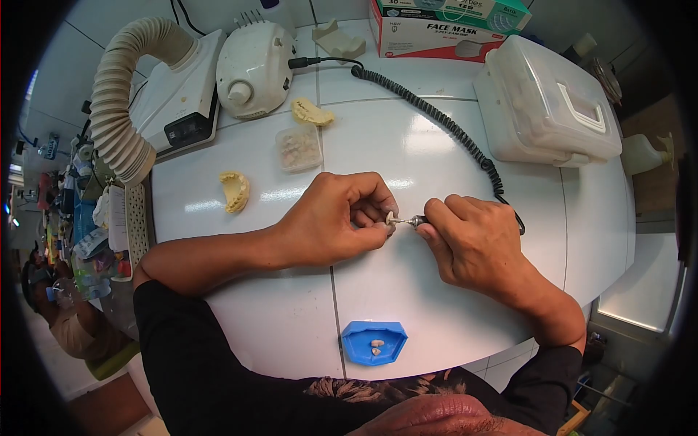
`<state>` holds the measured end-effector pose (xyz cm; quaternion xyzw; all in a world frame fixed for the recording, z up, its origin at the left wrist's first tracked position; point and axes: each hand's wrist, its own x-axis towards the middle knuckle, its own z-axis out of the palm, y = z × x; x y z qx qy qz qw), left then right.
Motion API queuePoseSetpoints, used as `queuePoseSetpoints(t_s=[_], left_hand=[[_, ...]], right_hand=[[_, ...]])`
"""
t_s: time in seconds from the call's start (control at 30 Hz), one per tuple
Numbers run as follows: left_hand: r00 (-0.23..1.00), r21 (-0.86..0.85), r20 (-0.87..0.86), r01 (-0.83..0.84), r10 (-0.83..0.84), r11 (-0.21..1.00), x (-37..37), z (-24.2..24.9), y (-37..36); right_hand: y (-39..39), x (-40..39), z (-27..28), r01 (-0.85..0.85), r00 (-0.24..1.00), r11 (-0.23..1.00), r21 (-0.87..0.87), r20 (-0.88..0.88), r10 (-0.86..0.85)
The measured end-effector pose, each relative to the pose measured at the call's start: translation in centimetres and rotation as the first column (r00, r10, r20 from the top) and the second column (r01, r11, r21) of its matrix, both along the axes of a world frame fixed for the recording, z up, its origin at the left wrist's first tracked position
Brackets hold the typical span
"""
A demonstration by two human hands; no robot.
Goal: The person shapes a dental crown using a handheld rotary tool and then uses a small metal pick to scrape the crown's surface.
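My right hand point(476, 240) is wrapped round a dental handpiece point(419, 220), its tip pointing left. A small round disc point(390, 218) sits on the end of its thin shank, right at the fingertips of my left hand. With thumb and fingers curled together, my left hand point(331, 218) closes on something too hidden to name. Nearer my body, a blue tray point(350, 340) holds a few small tooth-coloured pieces point(376, 347). Beyond my left forearm stand a yellowish dental cast point(234, 192), a second cast point(311, 112) and a clear plastic box point(299, 149) with pale contents.
A coiled cord point(443, 116) runs from the white control unit point(254, 69) round to the handpiece. Farther left a ribbed hose point(113, 94) arches over the table edge. A lidded case point(549, 105) and face mask boxes point(436, 36) stand at the back. Another person point(83, 327) sits far left.
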<state>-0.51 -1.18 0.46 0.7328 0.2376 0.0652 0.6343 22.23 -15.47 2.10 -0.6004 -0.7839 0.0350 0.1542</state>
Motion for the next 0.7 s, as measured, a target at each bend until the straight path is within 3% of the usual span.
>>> queuePoseSetpoints(t_s=[0.43, 0.7], left_hand=[[0.997, -0.01, 0.064, -0.031, 0.032, 0.999, -0.01, -0.56, -0.22], [1.0, -0.024, 0.013, -0.003, 0.003, 1.0, -0.04, -0.05, -0.04]], right_hand=[[0.03, -0.16, -0.28, 0.06, 0.998, 0.998, 0.0, -0.003, -0.06], [0.01, 0.0, -0.27, 0.016, 1.0, 1.0, 0.018, -0.018, -0.016]])
